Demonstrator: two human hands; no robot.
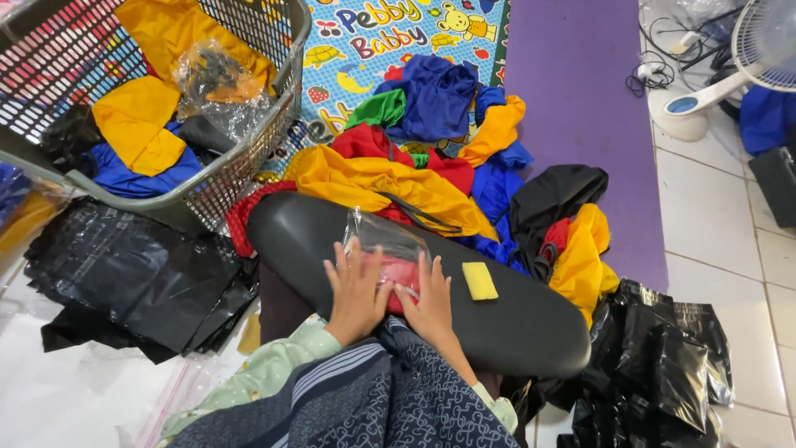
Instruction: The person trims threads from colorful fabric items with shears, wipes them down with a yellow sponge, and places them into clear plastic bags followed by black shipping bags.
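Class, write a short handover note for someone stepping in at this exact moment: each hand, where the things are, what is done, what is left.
Left hand and right hand: both flat, pressing a clear bag with a red cloth inside, on the black cushion.
Yellow pad: on the cushion, right of the hands.
Done: red cloth is in the bag.
Left: loose pile of clothes beyond the cushion; more in the basket. Black bags lie on both sides.
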